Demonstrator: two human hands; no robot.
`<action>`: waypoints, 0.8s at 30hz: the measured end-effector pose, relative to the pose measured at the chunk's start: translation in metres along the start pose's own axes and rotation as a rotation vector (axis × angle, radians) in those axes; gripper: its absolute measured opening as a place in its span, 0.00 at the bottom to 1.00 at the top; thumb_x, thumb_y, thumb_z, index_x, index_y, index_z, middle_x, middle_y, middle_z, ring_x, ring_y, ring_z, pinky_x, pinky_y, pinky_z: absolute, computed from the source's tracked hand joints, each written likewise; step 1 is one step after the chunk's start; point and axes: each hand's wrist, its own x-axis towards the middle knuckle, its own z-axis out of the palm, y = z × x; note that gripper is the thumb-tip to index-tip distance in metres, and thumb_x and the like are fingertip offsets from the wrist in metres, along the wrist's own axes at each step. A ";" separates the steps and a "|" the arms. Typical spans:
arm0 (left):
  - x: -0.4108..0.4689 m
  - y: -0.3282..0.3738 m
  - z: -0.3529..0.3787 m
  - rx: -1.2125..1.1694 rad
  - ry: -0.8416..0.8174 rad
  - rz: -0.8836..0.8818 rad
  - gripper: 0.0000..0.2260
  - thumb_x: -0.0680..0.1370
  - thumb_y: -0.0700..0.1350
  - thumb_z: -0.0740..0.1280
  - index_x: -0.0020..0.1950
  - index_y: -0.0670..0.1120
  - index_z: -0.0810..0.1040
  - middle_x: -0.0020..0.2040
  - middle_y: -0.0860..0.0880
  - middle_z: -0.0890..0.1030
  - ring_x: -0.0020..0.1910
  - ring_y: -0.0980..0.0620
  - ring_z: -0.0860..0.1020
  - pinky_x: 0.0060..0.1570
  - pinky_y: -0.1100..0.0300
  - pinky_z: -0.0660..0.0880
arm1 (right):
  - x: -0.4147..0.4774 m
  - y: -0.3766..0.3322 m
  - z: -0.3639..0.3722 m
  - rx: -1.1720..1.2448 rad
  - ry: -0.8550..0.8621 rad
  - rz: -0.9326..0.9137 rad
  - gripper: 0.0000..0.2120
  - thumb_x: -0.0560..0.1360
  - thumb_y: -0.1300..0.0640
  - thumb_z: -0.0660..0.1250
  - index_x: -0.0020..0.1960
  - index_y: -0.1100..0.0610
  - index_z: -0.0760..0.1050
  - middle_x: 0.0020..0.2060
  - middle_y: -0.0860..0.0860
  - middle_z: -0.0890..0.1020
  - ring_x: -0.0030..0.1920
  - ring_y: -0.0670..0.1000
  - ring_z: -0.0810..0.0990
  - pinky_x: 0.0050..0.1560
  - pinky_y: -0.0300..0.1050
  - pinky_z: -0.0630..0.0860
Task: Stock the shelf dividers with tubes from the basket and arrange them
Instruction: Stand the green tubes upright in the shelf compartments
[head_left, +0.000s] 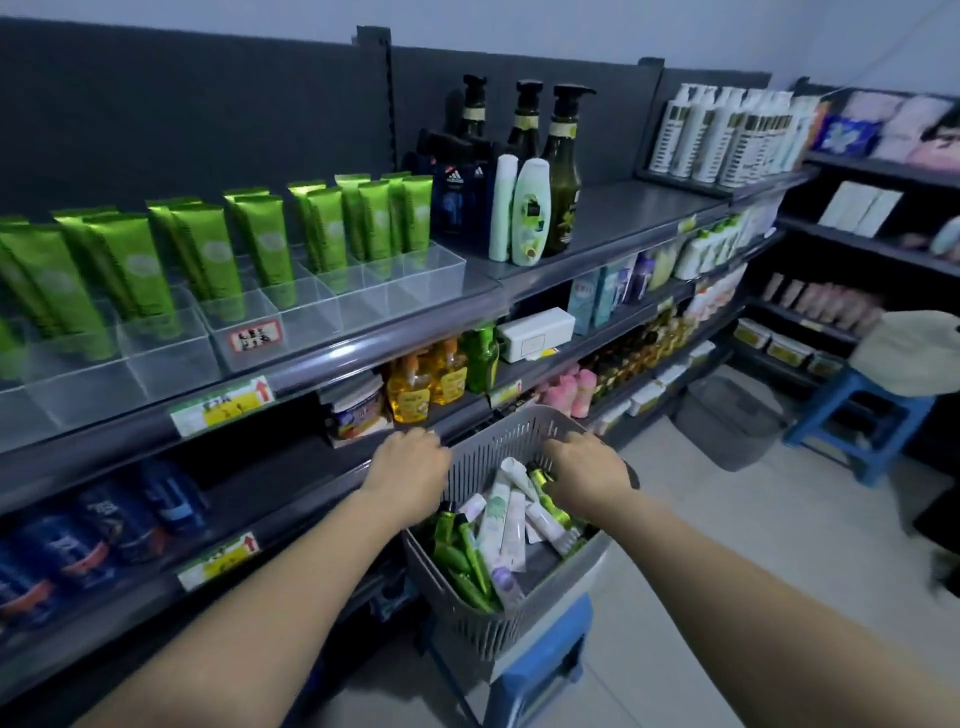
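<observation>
A grey slotted basket (470, 636) stands on a blue stool in front of the shelves. It holds several green tubes (464, 564) and white tubes (500, 525) lying loose. My left hand (410, 470) lies over the basket's left rim, its fingers bent down and hidden behind the back of the hand. My right hand (587, 473) is inside the basket at its far end, fingers curled round a green tube (543, 480) among the pile. On the upper shelf, clear shelf dividers (363, 293) hold rows of upright green tubes (262, 241); their front compartments are bare.
Dark pump bottles and pale bottles (530, 210) stand right of the dividers. Lower shelves carry yellow bottles (410, 387) and blue packs (119, 525). A blue stool (860, 428) with a bundle on it, a grey bin (727, 415) and more shelving stand on the right.
</observation>
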 end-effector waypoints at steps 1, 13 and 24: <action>0.005 0.007 0.005 -0.004 -0.024 0.005 0.10 0.78 0.48 0.64 0.57 0.45 0.77 0.55 0.47 0.77 0.58 0.45 0.73 0.54 0.52 0.70 | 0.002 0.007 0.006 0.009 -0.022 0.002 0.16 0.74 0.51 0.66 0.59 0.56 0.71 0.58 0.57 0.74 0.60 0.59 0.71 0.54 0.53 0.72; 0.054 0.040 0.085 -0.006 -0.341 0.064 0.11 0.78 0.46 0.62 0.58 0.45 0.77 0.56 0.45 0.76 0.59 0.45 0.72 0.59 0.52 0.67 | 0.037 0.046 0.081 0.042 -0.208 0.001 0.19 0.75 0.50 0.66 0.64 0.55 0.71 0.57 0.55 0.75 0.59 0.57 0.72 0.55 0.50 0.74; 0.095 0.056 0.174 -0.039 -0.680 0.213 0.09 0.76 0.39 0.63 0.55 0.41 0.77 0.55 0.41 0.78 0.55 0.42 0.75 0.53 0.52 0.70 | 0.109 0.063 0.142 0.037 -0.418 0.043 0.16 0.76 0.52 0.63 0.62 0.54 0.71 0.58 0.55 0.74 0.61 0.57 0.72 0.55 0.51 0.73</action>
